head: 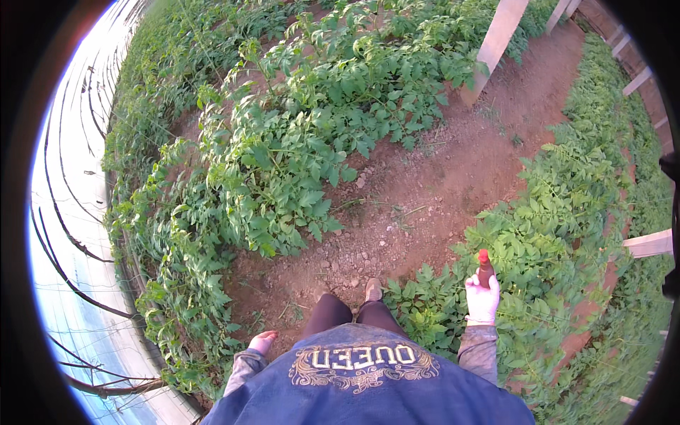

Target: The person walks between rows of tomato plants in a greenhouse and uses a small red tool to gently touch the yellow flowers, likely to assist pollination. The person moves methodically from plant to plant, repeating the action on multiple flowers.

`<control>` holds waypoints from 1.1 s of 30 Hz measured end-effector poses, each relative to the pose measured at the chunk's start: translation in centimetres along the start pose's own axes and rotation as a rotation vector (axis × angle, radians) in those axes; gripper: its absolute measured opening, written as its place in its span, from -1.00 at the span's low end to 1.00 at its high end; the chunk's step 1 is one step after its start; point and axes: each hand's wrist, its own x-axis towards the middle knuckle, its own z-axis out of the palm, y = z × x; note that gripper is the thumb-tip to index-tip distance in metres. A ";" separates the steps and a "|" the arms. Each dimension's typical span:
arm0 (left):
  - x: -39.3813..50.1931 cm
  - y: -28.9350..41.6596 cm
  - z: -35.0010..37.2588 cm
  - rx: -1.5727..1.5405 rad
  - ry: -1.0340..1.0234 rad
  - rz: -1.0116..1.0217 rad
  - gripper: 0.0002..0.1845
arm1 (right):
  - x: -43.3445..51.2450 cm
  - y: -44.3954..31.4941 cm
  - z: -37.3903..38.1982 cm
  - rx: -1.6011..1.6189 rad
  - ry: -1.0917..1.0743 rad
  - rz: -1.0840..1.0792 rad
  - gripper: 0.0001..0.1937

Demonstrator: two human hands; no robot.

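My right hand [482, 304], which looks to be in a pale glove, is closed around a small dark red bottle [485, 272] with a bright red top. It is raised over the leafy plants [515, 249] on the right. My left hand [263, 341] hangs low at my left side, beside the tomato plants, its fingers partly hidden from this angle; whether it holds anything cannot be told. Between my hands are my legs and shoes [373, 289] on the soil path [393, 234].
Dense tomato plants [276, 159] line the path's left side. A wooden post [494, 50] stands at the upper right of them, and another post [649, 244] is at the far right. Plastic sheeting [79, 212] with bent poles and wire runs along the left edge. Thin strings cross above the plants.
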 end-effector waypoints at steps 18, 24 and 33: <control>13.2 24.2 2.6 0.381 -0.038 -0.129 -0.58 | 9.9 -2.6 8.1 0.000 0.235 -0.094 -0.66; 19.9 38.4 4.0 0.591 0.047 0.118 -0.67 | 18.0 -4.1 12.9 0.123 0.185 -0.123 -0.63; 26.5 48.1 17.8 0.169 0.137 0.235 -0.67 | 31.8 -14.6 8.4 0.266 0.233 0.016 -0.61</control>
